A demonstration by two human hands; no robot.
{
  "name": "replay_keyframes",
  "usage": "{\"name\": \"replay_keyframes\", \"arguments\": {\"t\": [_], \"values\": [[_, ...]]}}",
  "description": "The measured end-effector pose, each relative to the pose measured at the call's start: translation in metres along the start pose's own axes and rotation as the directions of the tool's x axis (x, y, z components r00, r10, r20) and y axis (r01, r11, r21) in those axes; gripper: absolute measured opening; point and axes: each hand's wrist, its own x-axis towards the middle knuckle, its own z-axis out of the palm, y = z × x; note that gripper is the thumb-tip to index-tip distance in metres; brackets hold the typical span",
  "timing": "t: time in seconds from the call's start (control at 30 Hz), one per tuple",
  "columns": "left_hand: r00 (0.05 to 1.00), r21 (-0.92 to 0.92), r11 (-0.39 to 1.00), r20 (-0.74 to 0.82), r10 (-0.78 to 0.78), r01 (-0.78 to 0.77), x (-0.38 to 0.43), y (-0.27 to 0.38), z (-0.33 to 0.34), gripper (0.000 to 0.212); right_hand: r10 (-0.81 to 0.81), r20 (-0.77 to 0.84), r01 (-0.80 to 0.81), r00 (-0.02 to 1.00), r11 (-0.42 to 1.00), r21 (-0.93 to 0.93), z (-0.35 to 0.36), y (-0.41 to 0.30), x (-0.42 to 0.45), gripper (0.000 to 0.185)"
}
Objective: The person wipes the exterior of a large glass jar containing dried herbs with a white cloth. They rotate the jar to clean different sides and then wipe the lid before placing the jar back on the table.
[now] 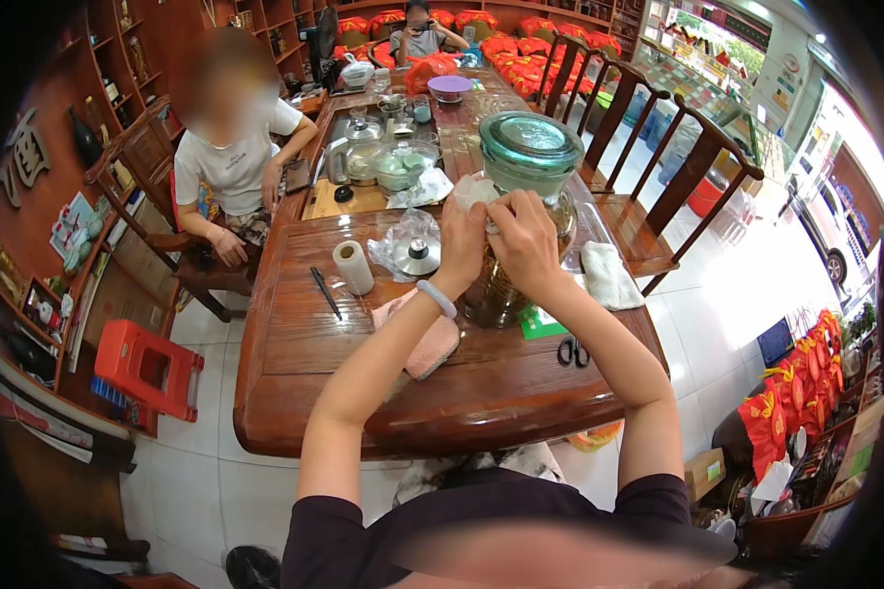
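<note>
In front of me on the wooden table (287, 331) stands a large glass jar (492, 294) with dark contents. Its thick greenish glass lid (532, 136) rises behind my hands. My left hand (462, 247) and my right hand (524, 239) meet at the jar's near side, fingertips almost touching. Between them is a crumpled, translucent whitish sheet (475, 191), pinched by the fingers of both hands. Whether it is plastic or paper I cannot tell. The hands hide part of the jar's wall.
Left of the jar are a metal lid (417, 256), a roll of clear film (353, 266), a black pen (326, 293) and a pink cloth (431, 346). Black-handled scissors (573, 352) and a white towel (610, 276) lie right. A seated person (228, 162) is at the table's left side.
</note>
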Motion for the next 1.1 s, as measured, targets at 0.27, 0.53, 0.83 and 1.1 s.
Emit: {"name": "replay_keyframes", "arguments": {"t": [0.27,0.53,0.83,1.1], "values": [[0.990,0.118,0.988,-0.092,0.108,-0.097,0.001,-0.003,0.000,0.038,0.036,-0.068,-0.034,0.997,0.999,0.028,-0.023,0.022,-0.008,0.018],[0.968,0.075,0.972,-0.103,0.228,-0.221,-0.056,0.050,-0.004,0.040,0.003,0.008,-0.003,1.000,1.000,0.017,-0.025,-0.002,-0.009,0.026],[0.983,0.358,0.920,-0.025,0.180,-0.159,-0.024,0.061,0.002,0.038,0.363,0.272,-0.449,0.891,0.788,0.421,-0.060,0.002,-0.020,0.057],[0.979,0.241,0.966,-0.157,0.131,-0.091,-0.006,0.031,0.004,0.027,0.584,0.073,-0.533,0.809,0.673,0.513,-0.027,0.088,-0.031,0.040]]}}
